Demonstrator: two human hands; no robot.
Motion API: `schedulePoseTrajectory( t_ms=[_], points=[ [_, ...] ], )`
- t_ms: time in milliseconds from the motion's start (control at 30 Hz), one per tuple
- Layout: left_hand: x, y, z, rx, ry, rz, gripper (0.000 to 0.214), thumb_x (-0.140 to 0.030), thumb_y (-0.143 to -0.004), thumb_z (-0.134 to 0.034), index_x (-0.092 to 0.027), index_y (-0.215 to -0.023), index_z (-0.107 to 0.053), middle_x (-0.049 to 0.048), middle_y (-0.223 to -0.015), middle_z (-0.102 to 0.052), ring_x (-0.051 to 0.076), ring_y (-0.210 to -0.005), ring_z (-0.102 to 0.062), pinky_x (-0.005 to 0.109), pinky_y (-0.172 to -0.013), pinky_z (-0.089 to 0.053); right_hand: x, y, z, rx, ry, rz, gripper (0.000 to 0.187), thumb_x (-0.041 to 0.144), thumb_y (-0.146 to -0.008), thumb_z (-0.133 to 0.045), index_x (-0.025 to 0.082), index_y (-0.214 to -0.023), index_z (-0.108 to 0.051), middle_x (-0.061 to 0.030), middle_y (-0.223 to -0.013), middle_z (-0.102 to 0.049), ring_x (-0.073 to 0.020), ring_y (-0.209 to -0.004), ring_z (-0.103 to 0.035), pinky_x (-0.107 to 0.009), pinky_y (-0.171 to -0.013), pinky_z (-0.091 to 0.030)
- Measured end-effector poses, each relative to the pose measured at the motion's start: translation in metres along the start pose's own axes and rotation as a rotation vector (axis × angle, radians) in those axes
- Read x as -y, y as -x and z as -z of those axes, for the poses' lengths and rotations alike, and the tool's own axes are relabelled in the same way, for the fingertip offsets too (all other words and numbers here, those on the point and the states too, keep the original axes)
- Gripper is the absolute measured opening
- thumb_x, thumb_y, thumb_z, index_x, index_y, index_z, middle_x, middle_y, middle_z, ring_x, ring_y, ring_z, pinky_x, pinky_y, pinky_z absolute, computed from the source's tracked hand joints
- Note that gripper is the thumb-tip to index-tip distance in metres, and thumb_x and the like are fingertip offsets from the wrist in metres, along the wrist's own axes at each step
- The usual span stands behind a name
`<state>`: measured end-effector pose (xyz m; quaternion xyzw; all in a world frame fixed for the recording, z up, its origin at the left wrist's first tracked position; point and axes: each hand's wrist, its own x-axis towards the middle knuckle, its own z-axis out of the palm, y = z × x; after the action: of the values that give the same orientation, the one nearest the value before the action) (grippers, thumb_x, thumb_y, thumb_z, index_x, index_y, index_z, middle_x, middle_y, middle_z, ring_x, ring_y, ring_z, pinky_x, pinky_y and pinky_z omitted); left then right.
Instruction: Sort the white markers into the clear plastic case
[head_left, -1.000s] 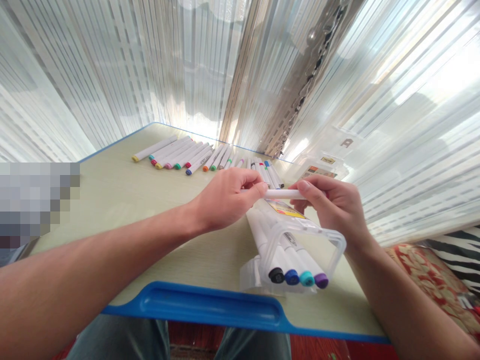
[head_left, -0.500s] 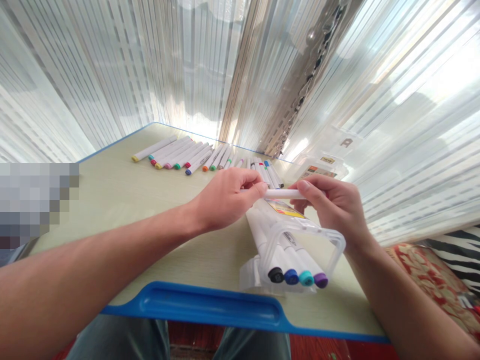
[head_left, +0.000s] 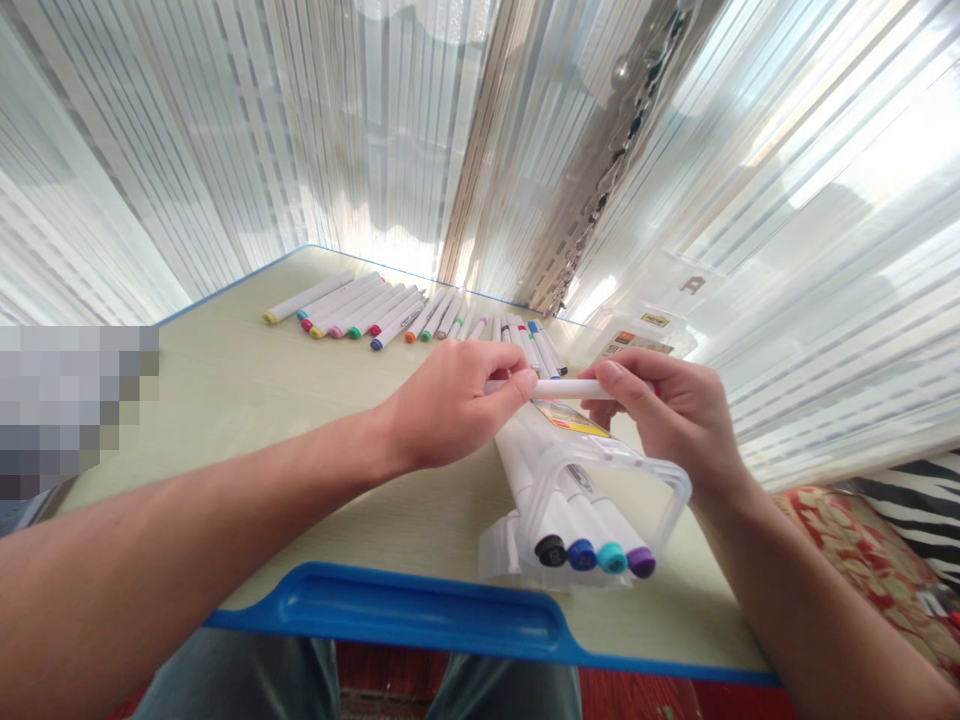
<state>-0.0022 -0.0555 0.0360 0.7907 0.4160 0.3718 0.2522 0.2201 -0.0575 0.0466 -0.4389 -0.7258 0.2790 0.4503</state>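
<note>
Both my hands hold one white marker (head_left: 566,388) level above the table. My left hand (head_left: 450,405) pinches its left end with closed fingers. My right hand (head_left: 671,415) grips its right end, fingers curled round it. Just below lies a clear plastic marker case (head_left: 600,500) with several markers inside, their black, blue, teal and purple caps facing me. A row of several loose white markers (head_left: 390,312) with coloured caps lies at the far side of the table.
The pale green table (head_left: 247,400) has a blue rim with a moulded groove (head_left: 420,605) at my near edge. Sheer white curtains hang close behind. A clear lid with a label (head_left: 637,335) lies at the far right. A patterned cushion (head_left: 862,545) sits at right.
Almost nothing; my left hand has shifted its fingers slightly on the marker's left end. The marker stays in place.
</note>
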Motion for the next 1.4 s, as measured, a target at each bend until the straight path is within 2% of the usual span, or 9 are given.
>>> schedulePoseTrajectory(
  t_ms=[200, 467, 1200, 1400],
  points=[
    [0.0012, 0.0027, 0.0013, 0.039, -0.055, -0.071, 0.028, -0.029, -0.095, -0.05, -0.015, -0.084, -0.071, -0.0045, -0.057, -0.048, 0.01, -0.053, -0.043, 0.026, -0.055, -0.029, 0.0004, 0.0, 0.001, 0.011, -0.009, -0.009, 0.024, 0.037, -0.093, -0.07, 0.019, -0.077, -0.073, -0.0007, -0.063, -0.068, -0.0123, -0.051, -0.063, -0.024, -0.046, -0.049],
    [0.0025, 0.0012, 0.0019, 0.059, -0.069, -0.067, 0.029, -0.031, -0.096, -0.049, -0.015, -0.089, -0.072, -0.0042, -0.058, -0.049, 0.01, -0.055, -0.045, 0.027, -0.056, -0.03, -0.0013, -0.0004, 0.0016, 0.032, -0.01, -0.019, 0.022, 0.034, -0.094, -0.068, 0.019, -0.079, -0.075, -0.0004, -0.064, -0.068, -0.0116, -0.052, -0.062, -0.024, -0.047, -0.048],
    [0.0053, 0.0004, 0.0021, 0.076, -0.079, -0.082, 0.029, -0.031, -0.097, -0.048, -0.015, -0.092, -0.072, -0.0045, -0.059, -0.05, 0.01, -0.055, -0.044, 0.027, -0.056, -0.03, -0.0014, 0.0013, 0.003, 0.033, 0.006, 0.012, 0.023, 0.028, -0.096, -0.066, 0.019, -0.076, -0.073, 0.0012, -0.061, -0.066, -0.0095, -0.051, -0.06, -0.022, -0.048, -0.047],
    [0.0037, 0.0005, 0.0023, 0.095, -0.1, -0.075, 0.03, -0.032, -0.098, -0.047, -0.016, -0.091, -0.071, -0.0036, -0.06, -0.051, 0.011, -0.056, -0.045, 0.027, -0.056, -0.029, -0.0014, 0.001, 0.0039, 0.04, 0.01, 0.033, 0.02, 0.028, -0.097, -0.066, 0.019, -0.08, -0.075, 0.0012, -0.062, -0.067, -0.0097, -0.052, -0.062, -0.022, -0.048, -0.048]
  ],
)
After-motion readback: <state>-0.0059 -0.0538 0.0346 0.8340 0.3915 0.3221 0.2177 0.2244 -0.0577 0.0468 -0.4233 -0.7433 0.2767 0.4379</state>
